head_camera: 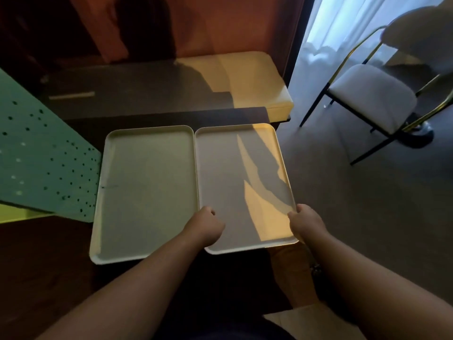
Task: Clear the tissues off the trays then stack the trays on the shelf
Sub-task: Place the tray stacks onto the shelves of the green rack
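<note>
My left hand [208,225] and right hand [306,223] are clamped on the two long rims of the right tray [235,168], smooth, pale, round-cornered. Just beside my left hand lies its twin, the left tray [147,192], rims touching, on the dark table [49,253].

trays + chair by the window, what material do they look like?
Right tray, held at its near edge by the left hand and right hand: likely moulded plastic, matte off-white, rounded corners and a thin raised rim. Left tray: looks the same. Chair: thin metal frame, partly gold, partly black; pale padded seat, probably fabric.
</note>
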